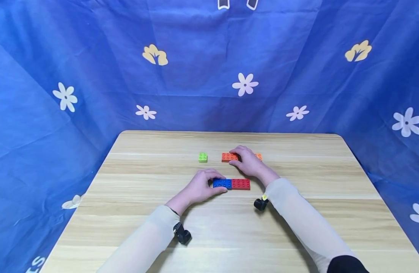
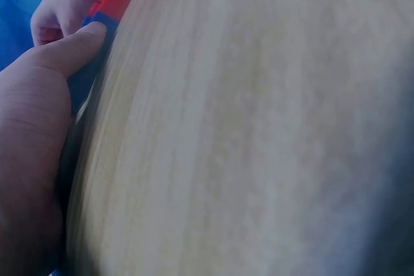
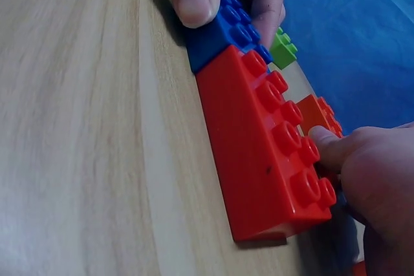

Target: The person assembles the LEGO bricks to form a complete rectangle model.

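A blue brick [image 1: 222,184] and a red brick [image 1: 241,184] lie end to end on the table, touching. My left hand [image 1: 200,186] holds the blue brick, thumb on the near long side and fingers on the far side. Farther back, my right hand [image 1: 249,162] pinches an orange-red brick [image 1: 229,157] near its right end. In the right wrist view the thumb lies against the side of that orange-red brick [image 3: 314,113]; its far end is hidden by the hand. The red brick [image 3: 249,147] shows large there, studs up, with nobody's fingers on it.
A small lime green brick [image 1: 203,157] sits left of the orange-red one. Part of a lighter orange brick [image 1: 259,156] shows behind the right hand. The wooden table [image 1: 298,167] meets a blue flowered cloth [image 1: 209,106] at the back and sides.
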`<move>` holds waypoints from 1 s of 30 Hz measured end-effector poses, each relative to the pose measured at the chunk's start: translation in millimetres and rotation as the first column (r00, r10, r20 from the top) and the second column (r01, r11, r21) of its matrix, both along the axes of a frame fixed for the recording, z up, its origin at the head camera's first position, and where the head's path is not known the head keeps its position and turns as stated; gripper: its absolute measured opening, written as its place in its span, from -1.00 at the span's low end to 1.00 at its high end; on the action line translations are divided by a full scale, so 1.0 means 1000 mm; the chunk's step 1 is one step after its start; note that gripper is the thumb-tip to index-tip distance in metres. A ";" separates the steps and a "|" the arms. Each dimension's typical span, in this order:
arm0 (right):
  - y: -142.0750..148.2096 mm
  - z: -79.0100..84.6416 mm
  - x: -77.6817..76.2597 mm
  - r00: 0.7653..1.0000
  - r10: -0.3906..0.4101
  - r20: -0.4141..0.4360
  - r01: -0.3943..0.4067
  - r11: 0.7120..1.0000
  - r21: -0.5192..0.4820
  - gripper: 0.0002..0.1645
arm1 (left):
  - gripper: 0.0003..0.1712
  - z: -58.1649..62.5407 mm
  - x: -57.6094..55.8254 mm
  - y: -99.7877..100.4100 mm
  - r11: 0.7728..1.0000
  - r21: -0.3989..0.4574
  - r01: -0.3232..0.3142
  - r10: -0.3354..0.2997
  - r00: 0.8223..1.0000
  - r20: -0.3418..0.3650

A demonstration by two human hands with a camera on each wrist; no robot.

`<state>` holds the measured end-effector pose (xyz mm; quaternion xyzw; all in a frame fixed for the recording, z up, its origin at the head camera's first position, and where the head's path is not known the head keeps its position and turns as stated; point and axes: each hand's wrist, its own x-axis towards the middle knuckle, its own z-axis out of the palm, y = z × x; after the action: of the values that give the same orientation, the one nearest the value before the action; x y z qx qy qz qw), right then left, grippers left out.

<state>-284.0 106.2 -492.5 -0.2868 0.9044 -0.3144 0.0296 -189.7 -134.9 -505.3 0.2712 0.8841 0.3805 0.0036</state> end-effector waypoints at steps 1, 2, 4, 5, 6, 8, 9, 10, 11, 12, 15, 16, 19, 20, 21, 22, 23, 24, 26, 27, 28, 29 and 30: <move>0.000 0.000 0.000 1.000 -0.003 0.002 0.003 1.000 0.001 -0.45 | -0.56 0.000 0.000 0.000 1.000 0.000 0.002 -0.002 1.000 0.001; 0.000 0.001 0.000 1.000 -0.004 0.005 0.004 1.000 0.000 -0.45 | -0.56 0.000 0.000 0.000 1.000 0.002 0.002 -0.002 1.000 0.001; -0.001 0.002 0.001 1.000 -0.005 0.010 0.005 1.000 -0.009 -0.46 | -0.56 0.000 -0.001 0.000 1.000 0.003 0.003 -0.003 1.000 0.001; -0.001 0.003 0.001 1.000 -0.006 0.013 0.006 1.000 -0.013 -0.47 | -0.55 0.000 -0.001 0.000 1.000 0.004 0.005 -0.005 1.000 0.001; -0.001 0.003 0.001 1.000 -0.008 0.015 0.008 1.000 -0.016 -0.47 | -0.55 0.000 -0.001 0.000 1.000 0.004 0.006 -0.006 1.000 0.000; 0.000 0.005 0.002 1.000 -0.011 0.020 0.011 1.000 -0.020 -0.48 | -0.55 0.000 -0.001 -0.001 1.000 0.003 0.004 -0.004 1.000 0.001; 0.000 0.006 0.002 1.000 -0.013 0.023 0.013 1.000 -0.022 -0.48 | -0.55 0.000 -0.001 -0.001 1.000 0.002 0.004 -0.004 1.000 0.000; 0.000 0.007 0.003 0.999 -0.015 0.029 0.016 1.000 -0.024 -0.48 | -0.54 0.000 -0.001 -0.001 1.000 0.002 0.003 -0.003 1.000 0.001; 0.001 0.008 0.003 0.999 -0.016 0.032 0.017 1.000 -0.024 -0.49 | -0.54 0.000 -0.001 -0.001 1.000 0.002 0.002 -0.002 1.000 0.002; 0.001 0.010 0.004 0.999 -0.018 0.036 0.019 0.999 -0.026 -0.49 | -0.54 0.000 -0.001 -0.001 1.000 0.002 0.001 -0.001 1.000 0.005; 0.003 0.014 0.007 0.998 -0.021 0.051 0.023 0.999 -0.044 -0.50 | -0.53 0.000 -0.001 -0.002 1.000 0.005 -0.002 0.002 1.000 0.016; 0.004 0.015 0.008 0.998 -0.023 0.055 0.025 0.998 -0.050 -0.50 | -0.54 0.001 -0.001 -0.002 1.000 0.007 -0.003 0.003 1.000 0.020; 0.006 0.019 0.013 0.998 -0.026 0.055 0.030 0.998 -0.063 -0.50 | -0.54 0.001 0.000 -0.002 1.000 0.009 -0.007 0.007 1.000 0.027; 0.007 0.019 0.014 0.998 -0.025 0.051 0.029 0.997 -0.066 -0.50 | -0.55 0.002 0.000 -0.002 1.000 0.011 -0.008 0.007 1.000 0.028; 0.008 0.020 0.016 0.999 -0.023 0.048 0.027 0.997 -0.069 -0.50 | -0.55 0.002 0.000 -0.002 1.000 0.013 -0.008 0.008 1.000 0.028; 0.009 0.021 0.017 0.999 -0.021 0.044 0.024 0.997 -0.073 -0.49 | -0.55 0.002 0.000 -0.002 1.000 0.013 -0.010 0.010 1.000 0.028; 0.009 0.022 0.019 0.999 -0.016 0.041 0.019 0.997 -0.079 -0.49 | -0.55 0.002 0.000 -0.002 1.000 0.013 -0.012 0.012 0.999 0.030; 0.010 0.023 0.020 0.999 -0.010 0.037 0.013 0.996 -0.086 -0.48 | -0.55 0.002 0.001 -0.002 1.000 0.014 -0.014 0.013 0.999 0.031; 0.012 0.024 0.024 1.000 0.002 0.031 0.001 0.995 -0.097 -0.47 | -0.54 0.002 0.001 -0.002 1.000 0.017 -0.015 0.015 0.999 0.035; 0.012 0.025 0.026 0.999 0.005 0.032 -0.001 0.995 -0.101 -0.46 | -0.54 0.003 0.001 -0.002 1.000 0.017 -0.016 0.016 0.999 0.037; 0.013 0.026 0.028 0.999 0.006 0.035 -0.002 0.994 -0.105 -0.46 | -0.53 0.003 0.001 -0.002 1.000 0.018 -0.017 0.016 0.999 0.039; 0.014 0.027 0.030 0.999 0.008 0.039 -0.004 0.994 -0.107 -0.46 | -0.53 0.003 0.001 -0.002 1.000 0.018 -0.017 0.016 0.999 0.040; 0.014 0.029 0.033 0.999 0.008 0.043 -0.003 0.994 -0.108 -0.46 | -0.53 0.003 0.001 -0.002 1.000 0.017 -0.016 0.015 0.999 0.041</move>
<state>-251.4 120.7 -463.8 -0.2837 0.8845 -0.3688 0.0346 -189.1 -136.5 -502.5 0.2565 0.8827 0.3935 0.0163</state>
